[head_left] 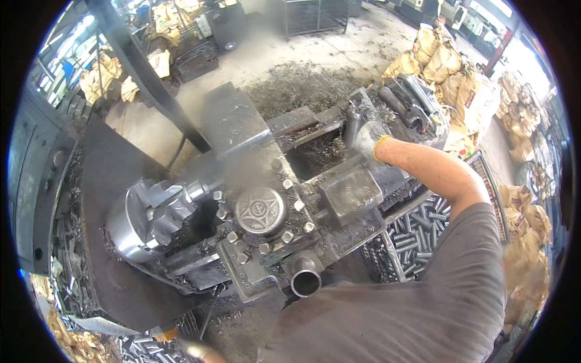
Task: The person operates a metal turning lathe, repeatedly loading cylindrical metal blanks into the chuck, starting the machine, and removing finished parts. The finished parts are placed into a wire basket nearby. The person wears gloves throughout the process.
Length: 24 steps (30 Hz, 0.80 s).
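I look down on a grimy metal lathe with a shiny chuck [145, 218] at the left and a round bolted tool turret [260, 212] in the middle. My right hand [368, 140], in a grey glove with a yellow cuff, reaches over the right end of the machine; its fingers close around a dark upright metal handle [353, 128]. My left hand [196, 349], also gloved, shows only partly at the bottom edge, just above a pile of short metal tubes [142, 348]; its grip is hidden. An open steel tube [305, 282] sticks out toward me from the carriage.
A wire crate [387, 257] of short grey metal cylinders stands right of the lathe, beside my body. Metal chips [302, 85] cover the floor behind it. Filled brown sacks [448, 66] are stacked at the back right and right. A dark slanted post [145, 78] rises at the back left.
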Motion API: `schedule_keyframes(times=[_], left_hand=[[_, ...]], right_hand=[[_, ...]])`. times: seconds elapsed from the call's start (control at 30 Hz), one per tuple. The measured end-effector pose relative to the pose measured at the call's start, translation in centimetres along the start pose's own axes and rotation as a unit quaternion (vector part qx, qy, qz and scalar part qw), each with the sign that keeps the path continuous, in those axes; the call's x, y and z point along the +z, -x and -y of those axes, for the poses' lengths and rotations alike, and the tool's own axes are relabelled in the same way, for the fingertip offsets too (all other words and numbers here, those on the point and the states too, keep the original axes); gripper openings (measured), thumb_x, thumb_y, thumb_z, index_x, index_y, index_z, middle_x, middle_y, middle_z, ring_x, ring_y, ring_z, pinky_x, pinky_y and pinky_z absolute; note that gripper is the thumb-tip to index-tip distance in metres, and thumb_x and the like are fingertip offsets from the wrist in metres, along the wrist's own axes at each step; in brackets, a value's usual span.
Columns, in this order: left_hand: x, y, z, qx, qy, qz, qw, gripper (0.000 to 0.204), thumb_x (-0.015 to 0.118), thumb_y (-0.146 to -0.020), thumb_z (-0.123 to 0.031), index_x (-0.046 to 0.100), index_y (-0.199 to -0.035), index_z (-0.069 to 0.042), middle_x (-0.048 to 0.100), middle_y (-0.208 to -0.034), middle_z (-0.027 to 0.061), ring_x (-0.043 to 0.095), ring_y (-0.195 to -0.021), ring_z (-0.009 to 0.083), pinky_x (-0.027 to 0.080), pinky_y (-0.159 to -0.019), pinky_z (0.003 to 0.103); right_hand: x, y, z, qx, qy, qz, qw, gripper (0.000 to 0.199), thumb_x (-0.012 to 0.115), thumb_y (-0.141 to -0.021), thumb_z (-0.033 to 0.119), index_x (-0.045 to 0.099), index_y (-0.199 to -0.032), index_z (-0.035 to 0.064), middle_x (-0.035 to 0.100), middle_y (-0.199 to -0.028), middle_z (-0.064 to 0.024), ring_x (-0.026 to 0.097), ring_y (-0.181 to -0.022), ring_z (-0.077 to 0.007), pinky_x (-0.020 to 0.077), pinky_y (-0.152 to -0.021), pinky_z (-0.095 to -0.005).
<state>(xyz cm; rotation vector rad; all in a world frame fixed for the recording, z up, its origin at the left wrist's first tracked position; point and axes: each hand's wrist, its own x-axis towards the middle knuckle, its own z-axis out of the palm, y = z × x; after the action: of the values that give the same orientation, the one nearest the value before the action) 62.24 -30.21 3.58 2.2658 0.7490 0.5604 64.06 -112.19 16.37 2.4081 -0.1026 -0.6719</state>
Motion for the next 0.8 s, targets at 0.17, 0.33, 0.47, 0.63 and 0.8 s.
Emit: schedule_keyframes(times=[0.17,0.33,0.47,0.63,0.8], left_hand=[[6.1,1.6,-25.9,0.444,-0.077,0.011,0.893,0.089,0.089,-0.075,-0.017,0.051,-0.153,0.002,0.057,-0.152,0.0242,0.053,-0.141,0.0429,0.034,-0.124,0.059],[8.0,-6.1,-33.0,0.543,-0.108,0.029,0.832,0.095,0.088,-0.075,-0.023,0.044,-0.156,0.001,0.051,-0.154,0.0274,0.044,-0.149,0.0479,0.03,-0.126,0.063],[7.4,-8.7,-34.8,0.603,-0.107,0.071,0.787,0.096,0.084,-0.062,-0.021,0.053,-0.152,-0.008,0.059,-0.141,0.0216,0.053,-0.137,0.0456,0.04,-0.119,0.058],[13.2,-14.6,-35.9,0.474,-0.229,0.217,0.822,0.076,0.083,-0.062,-0.024,0.061,-0.132,-0.004,0.066,-0.134,0.0203,0.061,-0.13,0.0413,0.046,-0.115,0.05],[9.2,-9.6,-35.2,0.571,0.008,-0.004,0.821,0.083,0.081,-0.069,-0.027,0.056,-0.141,0.006,0.064,-0.137,0.0287,0.057,-0.134,0.0459,0.038,-0.12,0.056]], right_hand=[[10.4,-6.1,-0.5,0.046,-0.001,-0.076,0.996,0.025,0.071,-0.087,0.014,0.084,-0.108,0.0117,0.082,-0.108,-0.0115,0.08,-0.094,-0.029,0.0622,-0.074,-0.0454],[-9.9,-3.8,-0.8,-0.006,-0.187,-0.094,0.978,0.044,0.081,-0.079,0.037,0.079,-0.115,0.0123,0.08,-0.096,-0.0166,0.078,-0.094,-0.0347,0.0621,-0.085,-0.0458],[-23.2,-5.2,4.1,-0.177,-0.419,-0.217,0.864,0.053,0.079,-0.087,0.048,0.079,-0.115,0.0034,0.079,-0.114,-0.0199,0.077,-0.103,-0.0353,0.0613,-0.088,-0.0455],[-31.6,-11.6,18.4,-0.324,-0.315,-0.146,0.88,0.052,0.081,-0.078,0.046,0.08,-0.101,-0.0007,0.079,-0.108,-0.0214,0.077,-0.098,-0.0346,0.0618,-0.087,-0.0443],[-32.0,-15.8,15.2,-0.394,-0.426,0.197,0.79,0.065,0.085,-0.077,0.052,0.077,-0.109,-0.0035,0.079,-0.11,-0.0191,0.077,-0.098,-0.0306,0.0596,-0.083,-0.0457]])
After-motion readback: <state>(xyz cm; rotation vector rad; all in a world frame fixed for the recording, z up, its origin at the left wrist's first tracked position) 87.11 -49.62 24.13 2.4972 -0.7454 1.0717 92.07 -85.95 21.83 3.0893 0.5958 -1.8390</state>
